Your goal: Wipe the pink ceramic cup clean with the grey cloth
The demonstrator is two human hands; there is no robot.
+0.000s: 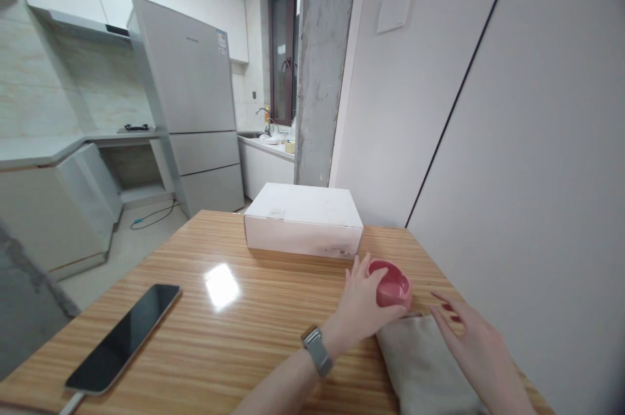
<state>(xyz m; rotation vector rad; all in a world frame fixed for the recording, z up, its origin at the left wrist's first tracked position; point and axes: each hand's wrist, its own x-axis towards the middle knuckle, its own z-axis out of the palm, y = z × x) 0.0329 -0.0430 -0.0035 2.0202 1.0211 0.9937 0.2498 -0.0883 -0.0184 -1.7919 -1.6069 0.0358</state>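
A pink bowl [394,285] stands at the right part of the wooden table, tilted a little toward me. My left hand [364,294], with a watch [317,350] on its wrist, grips the bowl's left side; the thumb lies along the near rim. Just in front of the bowl is a folded grey-beige cloth or pouch [424,363]; I cannot tell which. My right hand [476,343] hovers at the right edge of this fabric, fingers apart and nothing in them. Whether it touches the fabric is unclear.
Behind the bowl sits a white box [303,219]. A black phone [127,337] with a white cable lies at the table's left. The table [234,350] borders a white wall [527,206] on the right. Beyond it stand a fridge [195,89] and a kitchen counter.
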